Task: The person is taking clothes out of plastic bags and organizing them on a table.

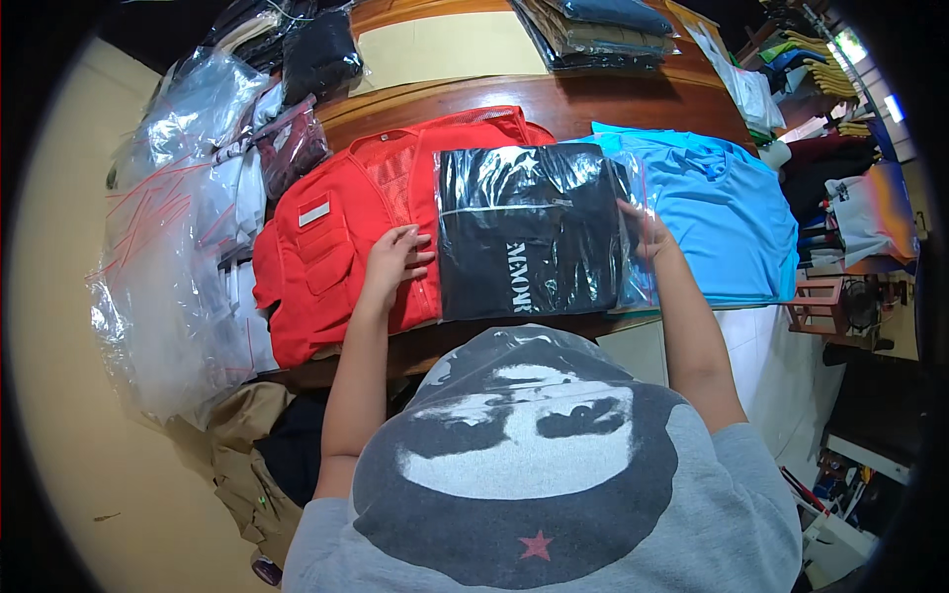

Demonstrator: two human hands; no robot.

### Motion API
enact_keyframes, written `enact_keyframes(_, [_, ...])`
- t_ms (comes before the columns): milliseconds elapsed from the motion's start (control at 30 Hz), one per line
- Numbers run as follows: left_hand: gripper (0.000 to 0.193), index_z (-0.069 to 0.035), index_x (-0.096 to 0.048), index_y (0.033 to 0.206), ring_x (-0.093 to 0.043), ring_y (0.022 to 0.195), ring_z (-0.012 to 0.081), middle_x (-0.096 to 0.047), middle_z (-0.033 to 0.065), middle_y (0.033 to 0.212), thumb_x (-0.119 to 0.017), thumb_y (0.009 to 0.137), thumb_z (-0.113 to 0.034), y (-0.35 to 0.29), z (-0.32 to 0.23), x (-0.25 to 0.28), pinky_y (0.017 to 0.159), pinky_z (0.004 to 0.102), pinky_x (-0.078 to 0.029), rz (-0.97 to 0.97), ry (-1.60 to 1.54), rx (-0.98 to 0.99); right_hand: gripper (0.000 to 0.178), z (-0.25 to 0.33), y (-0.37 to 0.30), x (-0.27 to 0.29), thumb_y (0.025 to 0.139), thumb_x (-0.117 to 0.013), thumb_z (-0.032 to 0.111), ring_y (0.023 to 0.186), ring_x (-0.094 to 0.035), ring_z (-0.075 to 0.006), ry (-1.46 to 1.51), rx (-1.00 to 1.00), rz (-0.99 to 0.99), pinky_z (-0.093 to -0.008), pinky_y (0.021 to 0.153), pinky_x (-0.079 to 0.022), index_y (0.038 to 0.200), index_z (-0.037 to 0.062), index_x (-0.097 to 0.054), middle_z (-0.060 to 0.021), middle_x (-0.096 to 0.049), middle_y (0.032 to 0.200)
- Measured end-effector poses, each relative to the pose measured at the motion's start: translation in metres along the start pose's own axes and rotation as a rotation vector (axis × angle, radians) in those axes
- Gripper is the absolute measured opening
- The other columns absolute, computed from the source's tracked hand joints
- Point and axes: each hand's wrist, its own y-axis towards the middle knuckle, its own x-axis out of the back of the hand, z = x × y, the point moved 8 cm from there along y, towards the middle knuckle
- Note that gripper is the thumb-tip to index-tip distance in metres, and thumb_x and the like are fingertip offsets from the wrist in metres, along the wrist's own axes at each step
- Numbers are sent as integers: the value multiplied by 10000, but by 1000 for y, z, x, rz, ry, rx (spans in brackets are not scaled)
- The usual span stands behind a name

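Observation:
A black folded garment (583, 252) with white lettering lies in a clear plastic bag (474, 176) on the table before me. At the bag's left edge my left hand (397, 259) rests over a red vest (326, 247), its fingers stretched apart and holding nothing. My right hand (647, 235) is at the bag's right end, closed on the loose clear plastic there; glare and plastic partly cover its fingers. The red vest, with pockets and a mesh lining, spreads out to the left of the bag. Light blue shirts (727, 217) lie stacked to the right, partly beneath the bag's end.
Clear plastic bags with red strips (178, 287) are heaped at the left. Bagged dark garments (321, 54) and a stack of packed clothes (598, 35) sit at the table's far side (435, 99). A pink stool (819, 304) stands on the floor at right.

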Motion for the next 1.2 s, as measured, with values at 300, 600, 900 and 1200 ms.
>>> enact_keyframes(300, [202,-89,-629,956,-511,564,46,-596,-40,734,-537,986,-266,27,7,-22,513,227,-420,-89,102,-91,320,-2,4,-1,925,-615,260,913,-696,-259,46,-2,2,-407,844,-558,1124,13,-654,-124,-702,1060])
enact_keyframes(600, [186,-12,-615,891,-519,517,83,-581,14,657,-572,960,-180,16,-7,-14,470,257,-411,-301,301,-346,334,-3,-2,-15,918,-632,260,925,-693,-262,62,-32,78,-428,814,-567,1150,19,-636,-125,-695,1076])
enact_keyframes(900, [180,-8,-598,920,-627,738,390,-638,219,785,-526,953,-170,-14,-43,-15,647,445,-463,-540,666,-571,327,0,-12,-32,932,-610,247,888,-696,-272,28,18,66,-412,809,-565,1135,-9,-626,-145,-697,1037])
enact_keyframes(1200, [167,-14,-607,933,-619,779,419,-644,225,827,-527,937,-160,-15,-53,17,670,464,-471,-595,709,-574,333,2,-10,-31,940,-588,221,927,-695,-275,72,-4,188,-438,813,-580,1144,-42,-596,-180,-680,1064])
